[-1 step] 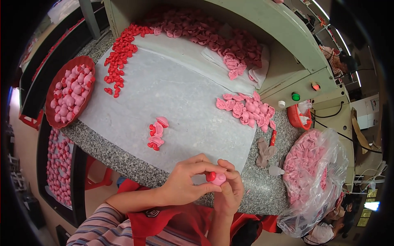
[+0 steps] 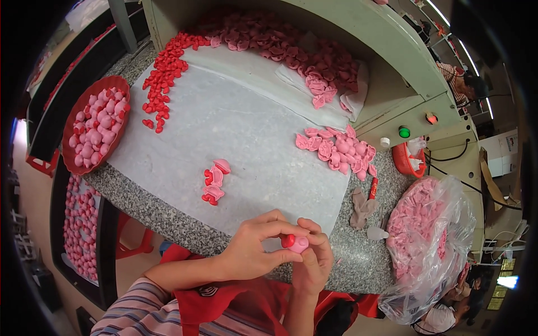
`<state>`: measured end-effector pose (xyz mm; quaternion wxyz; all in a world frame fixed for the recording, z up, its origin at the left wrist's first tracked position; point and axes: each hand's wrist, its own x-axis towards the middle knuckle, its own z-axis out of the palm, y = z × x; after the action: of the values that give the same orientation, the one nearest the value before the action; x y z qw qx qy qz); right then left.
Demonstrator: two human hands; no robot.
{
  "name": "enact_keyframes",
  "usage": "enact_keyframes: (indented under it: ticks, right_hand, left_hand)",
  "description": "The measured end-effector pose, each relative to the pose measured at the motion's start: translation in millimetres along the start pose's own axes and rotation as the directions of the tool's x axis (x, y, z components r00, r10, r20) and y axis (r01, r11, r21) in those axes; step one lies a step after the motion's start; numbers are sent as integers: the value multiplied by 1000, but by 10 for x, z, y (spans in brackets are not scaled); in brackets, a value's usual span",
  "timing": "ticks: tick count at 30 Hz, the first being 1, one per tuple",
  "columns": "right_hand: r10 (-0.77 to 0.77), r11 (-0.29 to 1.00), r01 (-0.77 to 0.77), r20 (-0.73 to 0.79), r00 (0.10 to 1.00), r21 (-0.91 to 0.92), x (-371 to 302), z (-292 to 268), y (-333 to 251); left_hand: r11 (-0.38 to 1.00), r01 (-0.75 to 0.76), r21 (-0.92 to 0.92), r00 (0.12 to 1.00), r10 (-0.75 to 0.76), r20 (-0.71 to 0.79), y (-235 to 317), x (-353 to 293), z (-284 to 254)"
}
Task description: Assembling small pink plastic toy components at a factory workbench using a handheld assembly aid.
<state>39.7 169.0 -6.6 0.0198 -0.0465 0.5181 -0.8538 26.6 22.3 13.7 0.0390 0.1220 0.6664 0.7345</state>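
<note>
Both hands meet at the near edge of the white sheet, around a small toy part (image 2: 301, 245), a rounded pink piece with a red piece at its left end. My left hand (image 2: 260, 243) pinches it from the left, forefinger above and thumb below. From the right, the fingers and thumb of my right hand (image 2: 315, 260) close on its pink end. Left of the hands on the sheet lies a short row of pink shells (image 2: 216, 175) and red pieces (image 2: 212, 199). Further right is a heap of pink shell pieces (image 2: 339, 150).
Small red pieces (image 2: 162, 84) trail along the sheet's far left. Pink shells fill the back of the cabinet (image 2: 392, 56). A red bowl (image 2: 70, 120) of pink-and-red parts stands left. At right are a red marker-like tube (image 2: 373, 188), a dropper bottle (image 2: 377, 233) and a plastic bag (image 2: 448, 224).
</note>
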Motion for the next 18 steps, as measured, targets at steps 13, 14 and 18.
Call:
enact_keyframes:
  ticks: [13, 14, 18]
  right_hand:
    - [54, 986, -49, -28, 998, 161, -46, 10, 111]
    - [68, 981, -61, -32, 997, 186, -45, 11, 116]
    - [56, 979, -46, -43, 997, 200, -51, 20, 131]
  left_hand:
    - [994, -95, 49, 991, 100, -94, -54, 0, 43]
    - [991, -107, 74, 989, 114, -97, -63, 1, 47]
    - [989, -119, 93, 987, 128, -97, -81, 5, 54]
